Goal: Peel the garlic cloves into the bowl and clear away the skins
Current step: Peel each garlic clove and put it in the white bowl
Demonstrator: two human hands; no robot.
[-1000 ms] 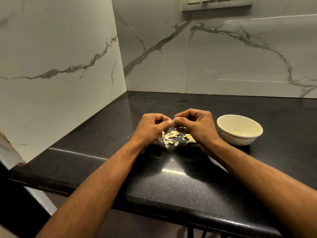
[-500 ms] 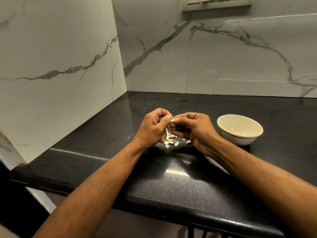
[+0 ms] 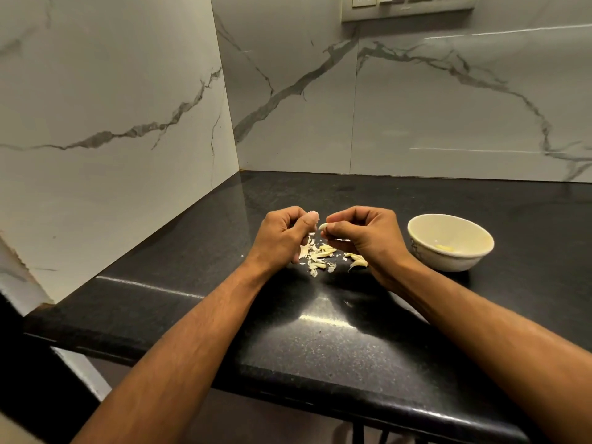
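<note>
My right hand (image 3: 363, 235) pinches a pale garlic clove (image 3: 323, 226) between thumb and fingertips, just above the black counter. My left hand (image 3: 282, 240) is a short gap to its left, fingers curled, its thumb pressed to the forefinger on what looks like a small scrap of skin (image 3: 313, 214). Under and between the hands lies a scatter of garlic skins and cloves (image 3: 320, 256). The cream bowl (image 3: 416, 248) stands to the right of my right hand, with a peeled clove (image 3: 446, 248) inside.
The black granite counter (image 3: 320, 341) sits in a corner, with marble walls on the left and at the back. Its front edge runs close below my forearms. A socket panel (image 3: 407, 4) is high on the back wall.
The hands were pinched together on the clove; now the left hand has pulled away to the left, leaving the clove in the right hand's fingertips.
</note>
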